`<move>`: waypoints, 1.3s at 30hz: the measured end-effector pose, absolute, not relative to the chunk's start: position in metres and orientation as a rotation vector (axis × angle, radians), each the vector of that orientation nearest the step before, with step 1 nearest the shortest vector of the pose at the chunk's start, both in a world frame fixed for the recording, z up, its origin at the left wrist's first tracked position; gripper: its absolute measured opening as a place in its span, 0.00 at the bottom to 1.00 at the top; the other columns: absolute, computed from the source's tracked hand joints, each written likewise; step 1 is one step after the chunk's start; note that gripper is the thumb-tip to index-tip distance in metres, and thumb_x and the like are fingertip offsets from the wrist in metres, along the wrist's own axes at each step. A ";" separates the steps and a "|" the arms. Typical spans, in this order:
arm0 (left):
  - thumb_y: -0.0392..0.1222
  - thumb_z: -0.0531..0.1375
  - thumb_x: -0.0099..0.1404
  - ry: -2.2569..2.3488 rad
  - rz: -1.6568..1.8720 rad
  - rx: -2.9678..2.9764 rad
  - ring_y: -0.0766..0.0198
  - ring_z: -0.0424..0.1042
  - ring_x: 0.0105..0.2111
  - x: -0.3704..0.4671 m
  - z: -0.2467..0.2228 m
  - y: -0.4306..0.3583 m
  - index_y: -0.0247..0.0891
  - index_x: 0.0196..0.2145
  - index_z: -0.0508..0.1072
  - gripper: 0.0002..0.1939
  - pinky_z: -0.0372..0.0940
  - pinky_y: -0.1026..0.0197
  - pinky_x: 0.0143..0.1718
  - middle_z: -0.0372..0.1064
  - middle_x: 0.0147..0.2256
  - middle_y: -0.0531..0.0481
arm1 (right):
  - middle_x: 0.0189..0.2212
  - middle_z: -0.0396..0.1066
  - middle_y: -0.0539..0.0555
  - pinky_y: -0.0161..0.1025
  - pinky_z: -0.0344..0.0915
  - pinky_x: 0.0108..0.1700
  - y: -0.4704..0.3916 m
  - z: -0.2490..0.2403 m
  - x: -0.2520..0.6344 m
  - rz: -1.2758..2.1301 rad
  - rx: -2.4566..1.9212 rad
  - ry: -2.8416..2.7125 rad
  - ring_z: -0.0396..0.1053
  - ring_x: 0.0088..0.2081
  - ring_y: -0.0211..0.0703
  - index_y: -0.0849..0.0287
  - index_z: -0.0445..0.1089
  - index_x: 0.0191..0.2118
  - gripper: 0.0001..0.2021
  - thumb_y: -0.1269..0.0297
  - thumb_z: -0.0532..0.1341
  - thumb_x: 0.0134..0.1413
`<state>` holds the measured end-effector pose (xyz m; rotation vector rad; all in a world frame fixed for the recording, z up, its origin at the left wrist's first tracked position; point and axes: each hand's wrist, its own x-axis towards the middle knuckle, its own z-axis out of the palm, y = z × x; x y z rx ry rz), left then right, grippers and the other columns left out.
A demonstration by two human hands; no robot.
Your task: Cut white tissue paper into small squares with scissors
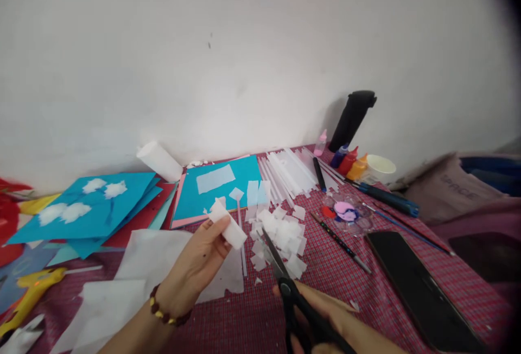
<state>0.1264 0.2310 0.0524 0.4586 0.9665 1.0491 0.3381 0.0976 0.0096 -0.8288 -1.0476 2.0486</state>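
Note:
Pinched in my left hand (pixel 207 253) is a folded white paper strip (pixel 228 226), held above the table near the middle. My right hand (pixel 325 310) grips black-handled scissors (pixel 291 291), whose blades point up and left, slightly parted, apart from the strip. Beyond the blades lies a loose pile of small white paper squares (pixel 283 232). Left of the pile, a thin white stick (pixel 243 256) lies on the cloth, partly behind the strip. White paper sheets (pixel 163 251) spread under and beside my left forearm.
Blue sheets with white tufts (pixel 126 213) and a yellow glue gun (pixel 36 289) lie left. Behind are a white roll (pixel 160 162), a blue sheet (pixel 191 180) and white sticks (pixel 291 172). Rightward are a paint palette (pixel 358 218), paint bottles (pixel 348 163), a brush (pixel 342 242) and a phone (pixel 419 289).

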 end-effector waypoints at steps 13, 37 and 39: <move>0.32 0.65 0.56 0.911 1.027 0.457 0.70 0.70 0.30 0.132 0.045 0.230 0.37 0.32 0.70 0.08 0.66 0.65 0.37 0.71 0.29 0.56 | 0.32 0.69 0.51 0.35 0.64 0.34 0.096 -0.038 0.328 2.150 -0.776 -0.878 0.68 0.31 0.39 0.57 0.63 0.53 0.30 0.69 0.64 0.37; 0.34 0.68 0.49 0.897 0.734 0.786 0.57 0.72 0.42 0.138 0.026 0.212 0.41 0.53 0.69 0.32 0.63 0.59 0.44 0.75 0.43 0.46 | 0.27 0.66 0.50 0.27 0.50 0.20 0.087 -0.050 0.329 2.129 -0.640 -0.706 0.59 0.20 0.29 0.61 0.56 0.60 0.35 0.43 0.59 0.54; 0.34 0.68 0.50 0.884 0.723 0.796 0.57 0.72 0.41 0.138 0.026 0.213 0.42 0.55 0.68 0.34 0.63 0.59 0.43 0.75 0.43 0.46 | 0.30 0.68 0.53 0.28 0.53 0.24 0.086 -0.053 0.329 2.166 -0.612 -0.635 0.63 0.24 0.31 0.60 0.58 0.59 0.35 0.42 0.60 0.52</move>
